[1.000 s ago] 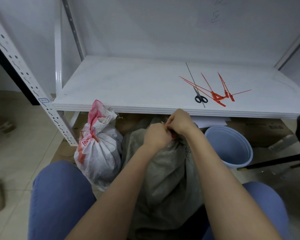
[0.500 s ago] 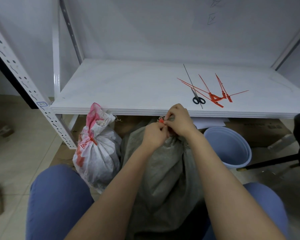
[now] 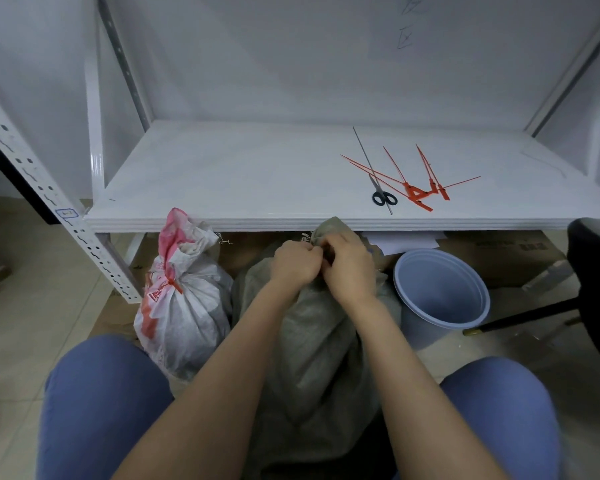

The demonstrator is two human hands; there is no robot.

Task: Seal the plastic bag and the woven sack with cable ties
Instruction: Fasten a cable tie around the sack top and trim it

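Note:
A grey-green woven sack (image 3: 312, 344) stands on the floor between my knees, its gathered neck sticking up just below the shelf edge. My left hand (image 3: 297, 263) and my right hand (image 3: 349, 268) are both closed around that neck, fingertips meeting. Whatever lies between the fingers is hidden. To the left stands a white and red sack (image 3: 182, 306) with an orange cable tie (image 3: 173, 283) tight around its neck. Several loose orange cable ties (image 3: 418, 188) lie on the white shelf (image 3: 222, 181) at the right.
Black-handled scissors (image 3: 383, 197) lie beside the loose ties. A pale blue bucket (image 3: 440, 296) stands on the floor right of the sack. A perforated shelf post (image 3: 49, 199) slants at left, a black chair (image 3: 596, 271) at right. Flat cardboard lies under the shelf.
The orange tie head seen between my fingers half a second ago is now covered. The sack's neck now rises above my hands; my hands have stayed on it.

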